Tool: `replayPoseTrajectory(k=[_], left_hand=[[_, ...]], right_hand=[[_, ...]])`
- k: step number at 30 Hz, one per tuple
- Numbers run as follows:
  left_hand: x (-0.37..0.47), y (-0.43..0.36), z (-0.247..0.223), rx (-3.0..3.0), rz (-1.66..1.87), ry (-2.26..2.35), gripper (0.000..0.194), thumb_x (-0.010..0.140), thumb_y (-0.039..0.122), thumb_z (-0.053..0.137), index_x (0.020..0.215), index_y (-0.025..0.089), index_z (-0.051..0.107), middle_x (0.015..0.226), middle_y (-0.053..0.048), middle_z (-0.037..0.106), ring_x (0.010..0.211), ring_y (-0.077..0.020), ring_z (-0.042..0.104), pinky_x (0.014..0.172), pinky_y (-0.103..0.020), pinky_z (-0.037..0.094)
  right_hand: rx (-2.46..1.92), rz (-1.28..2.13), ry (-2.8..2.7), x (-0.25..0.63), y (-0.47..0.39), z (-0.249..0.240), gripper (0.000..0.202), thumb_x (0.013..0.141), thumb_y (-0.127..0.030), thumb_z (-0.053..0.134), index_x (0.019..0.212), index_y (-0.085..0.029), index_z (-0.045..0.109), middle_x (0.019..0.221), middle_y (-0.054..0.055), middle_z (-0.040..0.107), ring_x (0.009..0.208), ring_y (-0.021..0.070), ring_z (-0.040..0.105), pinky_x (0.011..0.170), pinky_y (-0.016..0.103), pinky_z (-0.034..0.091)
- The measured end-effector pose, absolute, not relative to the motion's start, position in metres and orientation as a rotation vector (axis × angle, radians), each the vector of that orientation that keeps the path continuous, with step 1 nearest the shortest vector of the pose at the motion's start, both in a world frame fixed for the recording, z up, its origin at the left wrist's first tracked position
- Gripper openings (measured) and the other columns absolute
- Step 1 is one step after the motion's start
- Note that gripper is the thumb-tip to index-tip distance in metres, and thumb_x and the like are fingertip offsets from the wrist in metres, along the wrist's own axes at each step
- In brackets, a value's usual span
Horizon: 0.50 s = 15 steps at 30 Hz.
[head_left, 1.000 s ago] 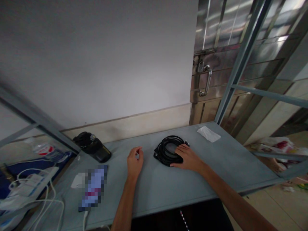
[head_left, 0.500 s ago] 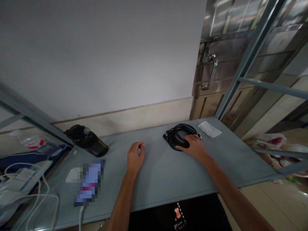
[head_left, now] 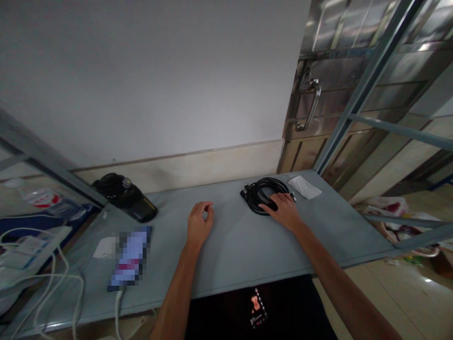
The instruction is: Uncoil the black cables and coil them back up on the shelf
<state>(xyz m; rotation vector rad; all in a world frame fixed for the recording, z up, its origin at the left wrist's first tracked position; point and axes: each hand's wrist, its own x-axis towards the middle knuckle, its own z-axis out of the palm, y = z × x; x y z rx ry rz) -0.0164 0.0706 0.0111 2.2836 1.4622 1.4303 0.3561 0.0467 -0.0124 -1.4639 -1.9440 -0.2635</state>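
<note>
A coiled black cable lies on the grey tabletop, toward its right back part. My right hand rests on the near right side of the coil, thumb and fingers closed over its loops; the fingertips are partly hidden. Farther left, my left hand is held at the table with its fingers curled and the thumb bent toward the index fingertip. A small gap shows inside that ring, and no object is visible in it.
A crumpled white paper lies right of the cable. At left are a black bottle on its side, a pixelated blue phone-like item and white cords. Metal posts rise at the table's ends, with a wall behind.
The view has shifted slightly. My right fingers have shifted a little over the coil, which stays in the same place. My left hand keeps its curled pose.
</note>
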Motion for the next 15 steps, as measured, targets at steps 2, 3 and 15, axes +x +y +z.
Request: replayPoseTrajectory(k=[2, 3, 15], left_hand=[[-0.017, 0.071, 0.01, 2.277, 1.43, 1.462, 0.017, 0.106, 0.025, 0.059, 0.109, 0.022, 0.076, 0.098, -0.008, 0.079, 0.089, -0.0237, 0.071, 0.089, -0.04, 0.059], [-0.017, 0.072, 0.01, 2.273, 1.432, 1.463, 0.017, 0.105, 0.025, 0.059, 0.109, 0.022, 0.076, 0.097, -0.007, 0.078, 0.089, -0.0237, 0.071, 0.089, -0.04, 0.059], [-0.021, 0.073, 0.01, 2.134, 1.504, 1.468, 0.018, 0.104, 0.029, 0.059, 0.107, 0.022, 0.076, 0.098, -0.008, 0.08, 0.087, -0.0228, 0.072, 0.089, -0.039, 0.059]], right_hand=[[-1.484, -0.261, -1.926, 0.356, 0.048, -0.014, 0.052, 0.109, -0.071, 0.065, 0.093, -0.021, 0.071, 0.094, 0.013, 0.079, 0.096, 0.0318, 0.074, 0.097, 0.044, 0.05], [-1.494, -0.257, -1.914, 0.356, 0.049, -0.014, 0.054, 0.109, -0.072, 0.063, 0.094, -0.021, 0.071, 0.095, 0.013, 0.079, 0.097, 0.0322, 0.074, 0.098, 0.044, 0.05], [-1.589, -0.085, -1.574, 0.354, 0.041, 0.005, 0.067, 0.109, -0.088, 0.035, 0.091, -0.027, 0.058, 0.085, 0.011, 0.074, 0.082, 0.0303, 0.073, 0.08, 0.041, 0.054]])
